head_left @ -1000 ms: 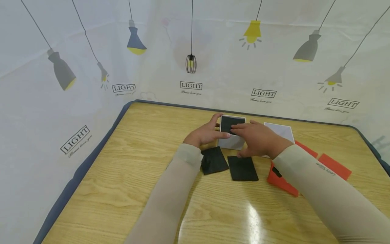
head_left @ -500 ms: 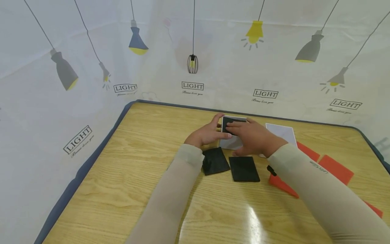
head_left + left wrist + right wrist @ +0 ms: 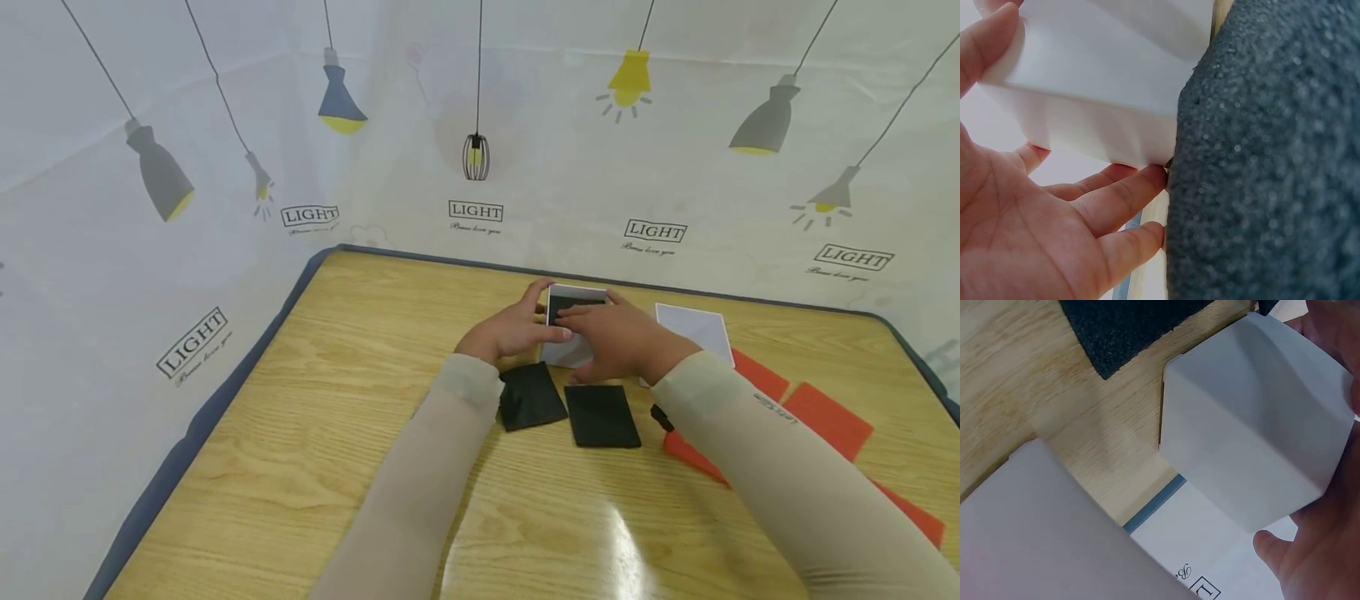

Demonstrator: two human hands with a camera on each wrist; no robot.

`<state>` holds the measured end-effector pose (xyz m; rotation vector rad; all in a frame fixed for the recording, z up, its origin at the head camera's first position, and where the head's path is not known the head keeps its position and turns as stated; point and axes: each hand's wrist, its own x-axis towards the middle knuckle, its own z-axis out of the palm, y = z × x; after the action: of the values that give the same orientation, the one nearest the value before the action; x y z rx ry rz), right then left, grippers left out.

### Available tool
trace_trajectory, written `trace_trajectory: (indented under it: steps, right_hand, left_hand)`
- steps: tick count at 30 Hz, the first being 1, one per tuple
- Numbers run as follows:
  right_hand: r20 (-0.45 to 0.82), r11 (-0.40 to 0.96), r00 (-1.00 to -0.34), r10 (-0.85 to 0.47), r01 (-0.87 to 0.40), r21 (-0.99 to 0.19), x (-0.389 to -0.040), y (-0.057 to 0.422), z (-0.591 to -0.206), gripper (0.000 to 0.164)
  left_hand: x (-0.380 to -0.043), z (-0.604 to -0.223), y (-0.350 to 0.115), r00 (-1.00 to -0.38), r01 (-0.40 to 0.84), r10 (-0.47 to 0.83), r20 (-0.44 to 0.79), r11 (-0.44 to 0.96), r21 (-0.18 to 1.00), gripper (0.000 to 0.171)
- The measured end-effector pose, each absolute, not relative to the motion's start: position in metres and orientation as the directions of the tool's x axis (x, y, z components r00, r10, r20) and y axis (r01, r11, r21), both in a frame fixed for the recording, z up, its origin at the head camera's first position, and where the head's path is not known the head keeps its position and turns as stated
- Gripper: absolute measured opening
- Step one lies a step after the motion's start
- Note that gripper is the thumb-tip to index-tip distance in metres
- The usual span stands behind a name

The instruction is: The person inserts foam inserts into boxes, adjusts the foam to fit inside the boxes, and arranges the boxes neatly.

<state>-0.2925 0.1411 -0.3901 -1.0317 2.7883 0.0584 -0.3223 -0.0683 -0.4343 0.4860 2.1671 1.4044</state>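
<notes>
A small open-topped white box (image 3: 564, 354) stands near the table's back edge. My left hand (image 3: 513, 327) grips its left side, thumb at the front rim and fingers round the side and back. Inside lies a black foam piece (image 3: 572, 305), sunk below the rim. The straight fingers of my right hand (image 3: 626, 337) reach over the opening and press on this foam, covering part of it. Two more black foam pieces lie in front, one at left (image 3: 532, 398) and one at right (image 3: 603, 418). The left one fills much of the left wrist view as dark grainy foam (image 3: 1266, 156).
Another white box (image 3: 692, 329) stands right of my right hand. Several red pieces (image 3: 828, 418) lie on the table (image 3: 322, 417) at right, some partly under my right forearm. A small black thing (image 3: 662, 417) shows beside that sleeve. A lamp-printed sheet (image 3: 555, 167) hangs behind.
The black foam has gone down deeper into the box, and more of the grey inner back wall shows. My right hand has shifted slightly left over the opening; my left hand keeps its grip.
</notes>
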Motion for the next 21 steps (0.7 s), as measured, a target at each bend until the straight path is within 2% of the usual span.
trace_trajectory:
  steps: [13,21]
  right_hand:
    - [-0.179,0.791,-0.776,-0.605,-0.612,-0.022,-0.295,0.145,-0.388,0.076]
    - [-0.191,0.807,-0.789,-0.583,-0.591,-0.021,-0.297,0.140,-0.393,0.073]
  left_hand:
    - [-0.325,-0.438,-0.067,-0.808,-0.004,0.548,-0.216,0.361,0.933,0.100]
    - [-0.328,-0.442,-0.068,-0.810,0.026,0.546,-0.212,0.394,0.919,0.102]
